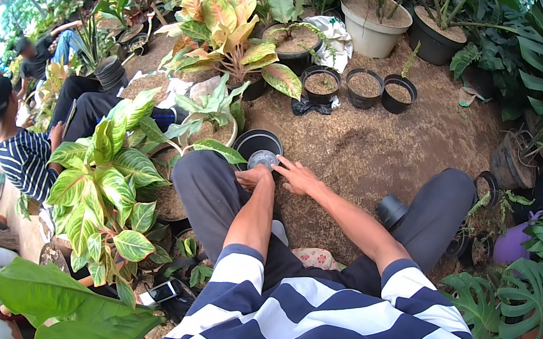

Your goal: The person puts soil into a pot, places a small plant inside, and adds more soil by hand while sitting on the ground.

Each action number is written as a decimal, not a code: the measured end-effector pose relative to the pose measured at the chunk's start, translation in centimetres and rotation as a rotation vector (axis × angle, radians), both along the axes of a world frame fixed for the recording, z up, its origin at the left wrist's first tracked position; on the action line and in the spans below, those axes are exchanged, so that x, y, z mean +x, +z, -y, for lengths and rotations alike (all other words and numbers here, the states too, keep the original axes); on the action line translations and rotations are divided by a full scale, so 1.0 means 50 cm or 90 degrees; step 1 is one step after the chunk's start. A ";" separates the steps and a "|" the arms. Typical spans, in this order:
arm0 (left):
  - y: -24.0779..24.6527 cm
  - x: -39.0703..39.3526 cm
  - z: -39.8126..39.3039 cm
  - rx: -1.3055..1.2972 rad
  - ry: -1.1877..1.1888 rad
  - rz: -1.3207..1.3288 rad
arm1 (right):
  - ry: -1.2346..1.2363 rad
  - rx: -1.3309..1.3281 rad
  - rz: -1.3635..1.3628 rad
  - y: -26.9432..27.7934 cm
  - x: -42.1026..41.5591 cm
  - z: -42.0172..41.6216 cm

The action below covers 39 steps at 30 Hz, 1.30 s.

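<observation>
An empty black plastic plant pot [257, 142] lies in front of me beside my left knee, its mouth showing and a greyish round piece [264, 159] at its near side. My left hand [254, 176] is at the near edge of that round piece, partly hidden by my wrist; whether its fingers grip it is unclear. With fingers spread, my right hand [298, 175] reaches to the right side of the same piece, a fingertip at or close to its edge. Brown loose planting material [376, 152] covers the ground around.
Small black pots [364, 88] of soil stand ahead, near a large white pot [372, 29]. A dark pot [391, 209] lies by my right knee. Leafy potted plants [111, 180] crowd the left; a person in a striped shirt [28, 162] sits beyond them, another farther back.
</observation>
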<state>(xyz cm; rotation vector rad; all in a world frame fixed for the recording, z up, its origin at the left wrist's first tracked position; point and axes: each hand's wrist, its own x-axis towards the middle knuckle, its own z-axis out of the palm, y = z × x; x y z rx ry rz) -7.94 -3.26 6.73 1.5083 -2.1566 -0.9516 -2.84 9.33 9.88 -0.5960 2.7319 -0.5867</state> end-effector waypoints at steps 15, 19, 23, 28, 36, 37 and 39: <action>-0.007 0.013 -0.011 -0.012 -0.285 -0.219 | -0.297 -0.322 -0.119 -0.126 0.000 -0.094; -0.017 0.023 -0.027 -0.033 -0.410 -0.317 | -0.468 -0.445 -0.021 -0.160 -0.005 -0.107; -0.004 0.028 -0.069 -0.029 -0.535 -0.385 | -0.617 -0.575 0.302 -0.209 -0.014 -0.144; -0.028 0.038 -0.053 -0.030 -0.550 -0.380 | -0.574 -0.470 0.373 -0.230 0.000 -0.130; -0.037 0.016 -0.047 -0.004 -0.470 -0.397 | -0.563 -0.481 0.315 -0.249 -0.007 -0.122; -0.035 0.011 -0.051 -0.049 -0.464 -0.407 | -0.550 -0.497 0.282 -0.255 -0.013 -0.128; -0.032 -0.008 -0.045 -0.012 -0.453 -0.419 | -0.517 -0.536 0.213 -0.257 -0.031 -0.132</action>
